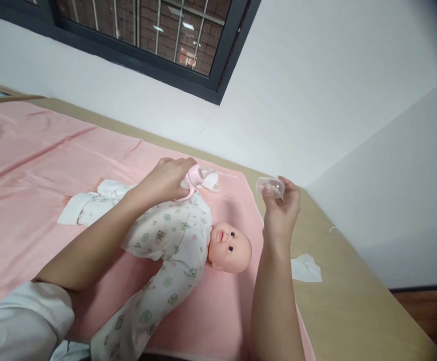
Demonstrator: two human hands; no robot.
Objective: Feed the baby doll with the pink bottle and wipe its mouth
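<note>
My left hand point(171, 178) is wrapped round a pink baby bottle point(194, 175) with a handle and a clear teat that points right. Most of the bottle's body is hidden by my fingers. In my right hand point(284, 205), a clear domed bottle cap point(273, 187) is pinched between thumb and fingers, apart from the bottle. Below and between my hands lies a baby doll point(231, 248) on its back, its head to the right. It wears a white suit with a small animal print. Part of its body is covered by my left forearm.
A pink cloth point(199, 311) covers much of the wooden table point(348, 296). One crumpled white tissue point(306, 268) lies on the bare wood at the right, and another white piece point(210, 181) is beside the teat. Behind the table rises a white wall point(274, 110) with a barred window.
</note>
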